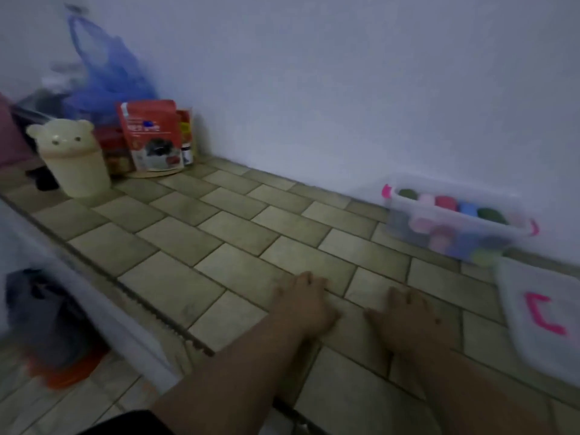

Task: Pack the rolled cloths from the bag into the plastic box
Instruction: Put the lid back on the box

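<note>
Hanging at far left, a blue bag (106,67) is well apart from the hands; whether cloths remain in it cannot be told. Left hand (306,306) and right hand (408,318) rest on the tiled bench (219,233), each grip loose and holding nothing. Further right, the box (408,230) looks nearly full of cloths (445,202), with the lid (539,315) off beside it. Packing seems about done.

Blurred and cut off
The white lid (539,315) ran past the right edge; rolled cloths (445,204) in the plastic box (408,227) smeared together; red pouch (153,133) print was unreadable.
</note>
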A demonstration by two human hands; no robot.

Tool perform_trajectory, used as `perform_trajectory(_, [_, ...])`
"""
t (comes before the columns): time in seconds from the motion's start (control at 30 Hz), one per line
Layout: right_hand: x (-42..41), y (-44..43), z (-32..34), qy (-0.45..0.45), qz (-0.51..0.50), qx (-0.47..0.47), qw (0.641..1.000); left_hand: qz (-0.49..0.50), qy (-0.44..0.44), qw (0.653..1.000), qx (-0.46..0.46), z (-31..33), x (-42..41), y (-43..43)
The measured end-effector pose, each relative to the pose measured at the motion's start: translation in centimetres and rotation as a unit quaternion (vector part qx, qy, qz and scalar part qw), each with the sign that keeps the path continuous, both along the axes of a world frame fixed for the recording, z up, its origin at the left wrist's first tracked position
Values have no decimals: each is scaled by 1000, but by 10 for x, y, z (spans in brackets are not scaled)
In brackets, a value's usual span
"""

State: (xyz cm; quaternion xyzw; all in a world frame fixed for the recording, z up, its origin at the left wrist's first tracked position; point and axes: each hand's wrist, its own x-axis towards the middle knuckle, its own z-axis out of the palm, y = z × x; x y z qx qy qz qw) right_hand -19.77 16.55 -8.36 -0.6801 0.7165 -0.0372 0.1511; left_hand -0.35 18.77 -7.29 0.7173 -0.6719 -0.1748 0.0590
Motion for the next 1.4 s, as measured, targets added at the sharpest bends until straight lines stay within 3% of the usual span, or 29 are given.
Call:
perform_trajectory(0.27, [-13, -1, -12, 22, -14, -12, 1000, -19, -53, 998, 39, -11, -12, -17])
perform_trajectory(0.47, [-21, -2, -17, -5, -42, -67, 997, -114, -57, 992, 24, -16, -34, -55])
perform_trajectory(0.63, [-92, -23, 7, 48, -178, -115, 976, -145, -75, 986, 40, -18, -68, -84])
perform_trajectory(0.77, [-164, -50, 24, 63, -295, -37, 953, -138, -102, 981, 86, -24, -77, -96])
perform_trajectory(0.83, [-183, -62, 23, 57, -283, 15, 957, -137, -100, 980, 100, -27, -77, -100])
perform_trajectory(1.13, [-174, -81, 39, 137, -224, 67, 962, -134, -85, 980, 122, -21, -78, -105])
perform_trajectory(1.2, [-177, -82, 56, 169, -202, 92, 960, -142, -78, 983, 81, -5, -92, -115])
perform_trajectory(1.27, [-185, -83, 93, 168, -196, 106, 960, -170, -55, 983, -42, 17, -115, -134])
perform_trajectory(1.33, [-198, -83, 140, 183, -203, 92, 957, -202, -23, 963, -176, 42, -139, -160])
perform_trajectory(1.4, [-213, -81, 183, 227, -205, 89, 948, -223, -22, 940, -256, 64, -158, -186])
